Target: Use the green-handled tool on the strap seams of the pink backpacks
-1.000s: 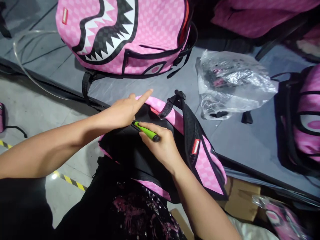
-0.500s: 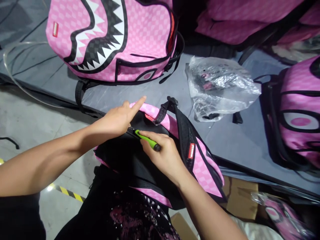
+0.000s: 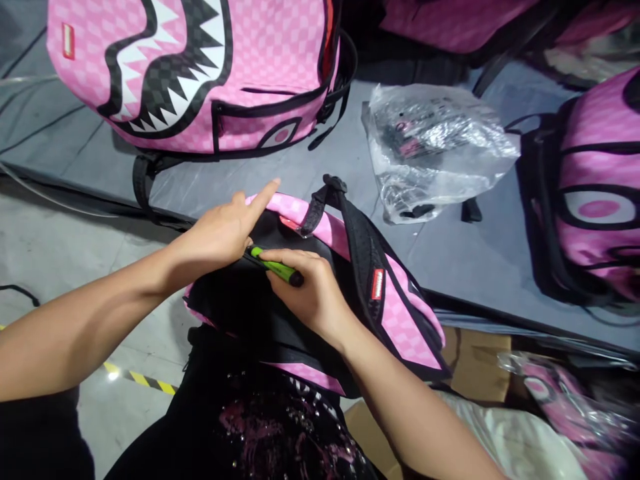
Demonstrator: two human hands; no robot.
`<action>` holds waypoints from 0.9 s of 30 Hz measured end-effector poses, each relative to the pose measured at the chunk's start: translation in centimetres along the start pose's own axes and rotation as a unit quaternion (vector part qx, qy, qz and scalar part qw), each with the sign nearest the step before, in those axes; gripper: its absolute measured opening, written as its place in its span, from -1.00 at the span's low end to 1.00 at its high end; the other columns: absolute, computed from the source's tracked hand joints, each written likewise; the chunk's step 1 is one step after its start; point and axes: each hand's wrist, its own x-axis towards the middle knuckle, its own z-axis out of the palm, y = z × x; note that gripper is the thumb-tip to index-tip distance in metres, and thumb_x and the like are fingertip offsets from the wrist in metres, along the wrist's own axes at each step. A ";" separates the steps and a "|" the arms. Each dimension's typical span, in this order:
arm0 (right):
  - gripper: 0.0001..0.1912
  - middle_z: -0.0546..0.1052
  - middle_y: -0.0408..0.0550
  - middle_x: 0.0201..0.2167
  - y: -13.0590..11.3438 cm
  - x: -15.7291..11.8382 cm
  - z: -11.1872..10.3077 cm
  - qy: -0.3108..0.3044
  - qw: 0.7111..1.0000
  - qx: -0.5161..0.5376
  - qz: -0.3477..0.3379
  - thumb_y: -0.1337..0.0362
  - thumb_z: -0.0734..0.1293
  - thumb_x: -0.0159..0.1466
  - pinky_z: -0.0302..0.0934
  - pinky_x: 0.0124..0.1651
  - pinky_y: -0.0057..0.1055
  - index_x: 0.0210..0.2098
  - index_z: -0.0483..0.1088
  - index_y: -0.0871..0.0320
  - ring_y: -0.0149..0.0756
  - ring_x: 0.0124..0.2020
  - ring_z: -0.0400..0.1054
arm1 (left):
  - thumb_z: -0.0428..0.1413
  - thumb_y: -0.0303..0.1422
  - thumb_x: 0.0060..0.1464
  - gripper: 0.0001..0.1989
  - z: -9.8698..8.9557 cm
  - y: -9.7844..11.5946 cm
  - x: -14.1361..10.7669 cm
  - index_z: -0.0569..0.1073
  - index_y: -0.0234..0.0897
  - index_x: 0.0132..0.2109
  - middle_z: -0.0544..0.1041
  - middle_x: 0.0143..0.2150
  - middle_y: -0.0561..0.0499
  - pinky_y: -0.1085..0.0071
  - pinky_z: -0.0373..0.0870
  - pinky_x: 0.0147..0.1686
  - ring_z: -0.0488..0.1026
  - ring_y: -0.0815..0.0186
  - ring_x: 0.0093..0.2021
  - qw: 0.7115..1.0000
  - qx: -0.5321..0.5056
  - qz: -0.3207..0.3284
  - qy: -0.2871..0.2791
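Note:
A pink and black backpack [image 3: 410, 323] lies at the front edge of the grey table, its black side facing up. My right hand [image 3: 307, 287] is closed around a green-handled tool [image 3: 280, 268] with a dark end, and the tool's tip points at the black fabric beside my left fingers. On the backpack's upper left part rests my left hand [image 3: 227, 230], index finger stretched out along the pink edge. Its thumb is bent down near the tool tip, and whether it pinches fabric is hidden.
Another pink backpack [image 3: 275, 47] with a shark-mouth print lies at the back left. A clear plastic bag [image 3: 440, 147] sits behind the straps on the grey table [image 3: 445, 253]. One more pink backpack [image 3: 595, 173] stands at right. Below the table are a cardboard box [image 3: 480, 367] and wrapped pink items [image 3: 565, 407].
The view has shifted, so the table items appear further up and left. The green tool has moved closer to my left fingers, and its metal part now barely shows.

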 end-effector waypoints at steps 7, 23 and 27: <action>-0.68 0.66 -0.15 -0.23 -0.2 -0.5 -0.1 0.031 0.996 -0.083 -0.009 0.50 0.40 0.17 0.24 -0.06 -0.24 -0.14 0.57 0.04 -0.24 -0.25 0.53 | 0.05 -0.39 0.17 -0.05 0.1 0.0 -0.1 -0.44 -0.03 0.45 0.35 -0.01 -0.13 0.37 0.36 -0.25 0.51 0.17 -0.18 1.000 0.007 0.008 0.010; -0.72 0.66 -0.14 -0.24 -0.7 -0.3 0.1 0.014 0.995 -0.102 -0.004 0.44 0.38 0.20 0.24 -0.03 -0.22 -0.14 0.58 0.03 -0.23 -0.25 0.54 | 0.03 -0.39 0.18 -0.07 -0.1 0.2 0.0 -0.42 -0.02 0.45 0.35 0.01 -0.17 0.34 0.37 -0.23 0.51 0.15 -0.17 1.000 -0.009 -0.005 -0.003; -0.73 0.66 -0.11 -0.21 -1.1 -0.4 -0.1 0.016 0.993 -0.118 -0.003 0.45 0.38 0.20 0.23 -0.03 -0.20 -0.15 0.58 0.06 -0.21 -0.23 0.55 | 0.02 -0.40 0.18 -0.07 0.0 0.1 0.0 -0.43 -0.02 0.45 0.34 0.00 -0.16 0.35 0.36 -0.23 0.51 0.15 -0.17 1.000 -0.008 0.004 0.000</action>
